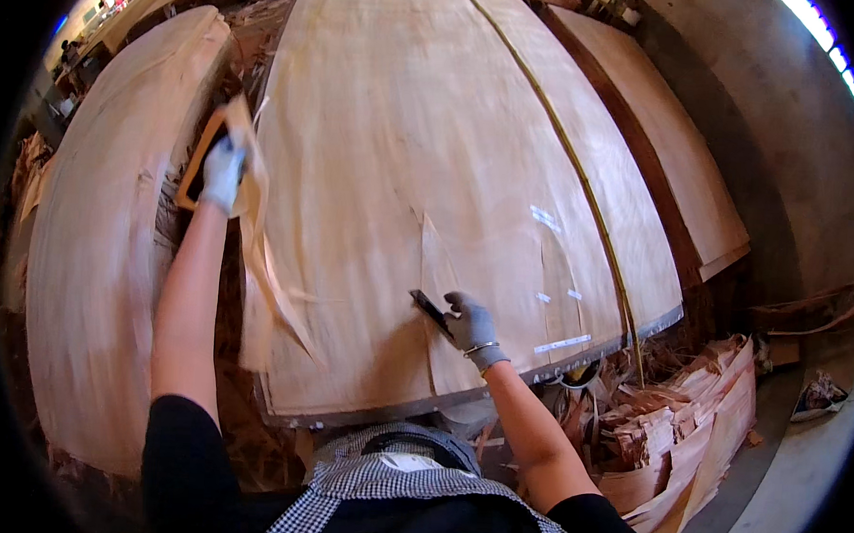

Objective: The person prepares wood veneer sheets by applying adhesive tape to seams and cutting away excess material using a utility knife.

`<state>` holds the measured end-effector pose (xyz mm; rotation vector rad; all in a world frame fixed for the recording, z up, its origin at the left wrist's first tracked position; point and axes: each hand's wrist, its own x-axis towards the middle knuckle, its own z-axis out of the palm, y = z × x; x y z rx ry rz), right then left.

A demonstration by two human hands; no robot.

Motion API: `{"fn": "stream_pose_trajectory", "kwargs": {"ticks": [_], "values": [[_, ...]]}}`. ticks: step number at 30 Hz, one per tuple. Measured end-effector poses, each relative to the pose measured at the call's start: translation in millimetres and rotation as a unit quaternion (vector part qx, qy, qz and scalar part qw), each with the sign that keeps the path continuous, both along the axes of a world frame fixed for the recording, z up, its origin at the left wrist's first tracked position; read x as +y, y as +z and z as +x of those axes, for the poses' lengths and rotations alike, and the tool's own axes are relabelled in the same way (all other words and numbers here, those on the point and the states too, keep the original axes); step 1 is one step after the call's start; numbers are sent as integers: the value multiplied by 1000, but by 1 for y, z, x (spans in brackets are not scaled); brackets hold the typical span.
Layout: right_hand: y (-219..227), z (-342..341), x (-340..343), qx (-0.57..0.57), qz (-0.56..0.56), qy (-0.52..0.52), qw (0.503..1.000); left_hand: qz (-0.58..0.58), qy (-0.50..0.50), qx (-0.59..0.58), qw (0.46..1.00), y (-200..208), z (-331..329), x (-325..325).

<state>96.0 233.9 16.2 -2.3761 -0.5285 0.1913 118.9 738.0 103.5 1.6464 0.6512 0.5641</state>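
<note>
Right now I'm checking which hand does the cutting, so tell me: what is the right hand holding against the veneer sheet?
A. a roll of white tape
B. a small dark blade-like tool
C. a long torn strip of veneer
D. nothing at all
B: the gloved right hand grips a small dark tool pressed to the veneer sheet, while the left hand holds up a torn veneer strip.
</note>
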Motion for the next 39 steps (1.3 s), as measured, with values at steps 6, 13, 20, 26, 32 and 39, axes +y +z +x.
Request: {"fn": "stream_pose_trajectory", "kwargs": {"ticks": [6, 13, 20, 26, 32, 39], "values": [[30, -16, -98, 61, 138, -95, 984, 415, 41, 7, 909, 54, 134, -107], [-7, -58, -235, 162, 132, -100, 973, 379, -143, 86, 910, -22, 127, -281], [-49, -107, -281, 234, -69, 153, 958, 219, -126, 47, 966, -58, -95, -372], [-108, -124, -288, 195, -159, 43, 967, 171, -139, 232, 947, -68, -261, -473], [-117, -76, -287, 27, -257, 1, 966, 84, -248, 340, 903, -87, -387, -547], [-100, -137, -311, 179, -70, 102, 976, 51, -276, 266, 922, -75, -408, -578]]}}
